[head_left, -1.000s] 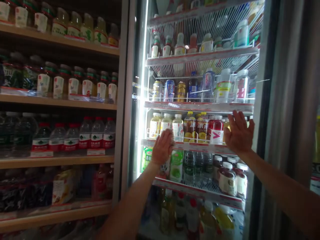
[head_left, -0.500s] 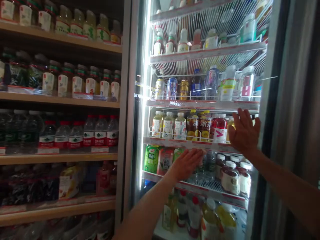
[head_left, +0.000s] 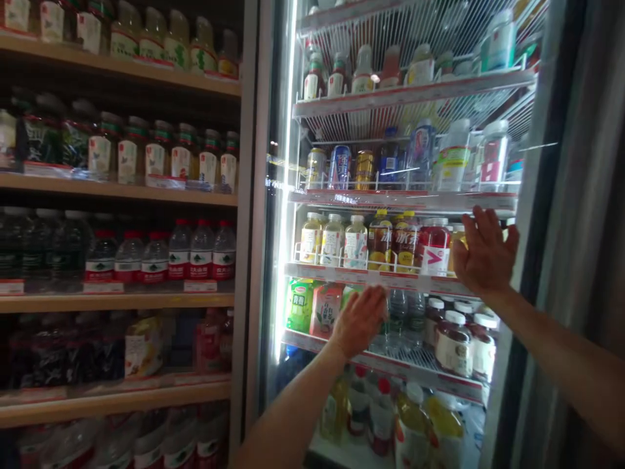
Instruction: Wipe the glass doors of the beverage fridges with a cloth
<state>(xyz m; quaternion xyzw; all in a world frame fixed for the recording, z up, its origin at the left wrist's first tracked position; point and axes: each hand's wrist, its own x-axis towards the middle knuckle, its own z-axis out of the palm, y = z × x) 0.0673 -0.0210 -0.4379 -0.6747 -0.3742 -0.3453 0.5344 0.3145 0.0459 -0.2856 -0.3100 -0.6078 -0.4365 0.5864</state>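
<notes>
My left hand [head_left: 360, 320] reaches out in front of the lit drinks cooler, palm forward, fingers extended and holding nothing. Behind it stand a green drink pack [head_left: 299, 305], a pink pack [head_left: 326, 310] and clear water bottles [head_left: 414, 319]. My right hand [head_left: 486, 253] is raised higher, near the cooler's right side, with its fingers spread. A bottle of red drink with a V on its label [head_left: 434, 247] shows just left of that hand. Reflections suggest a glass door between hands and drinks; whether either hand touches it I cannot tell.
To the left, wooden shelves [head_left: 117, 301] carry rows of bottled drinks, red-capped water bottles [head_left: 155, 255] among them. A metal post [head_left: 249, 215] divides these from the cooler. Cans [head_left: 340, 167] stand on an upper wire shelf, and larger bottles [head_left: 413, 430] fill the cooler's bottom.
The view has shifted slightly, so the cooler's upper part sits further right. My left hand has drawn a little left relative to the shelves, its fingers more upward. The right hand stays spread.
</notes>
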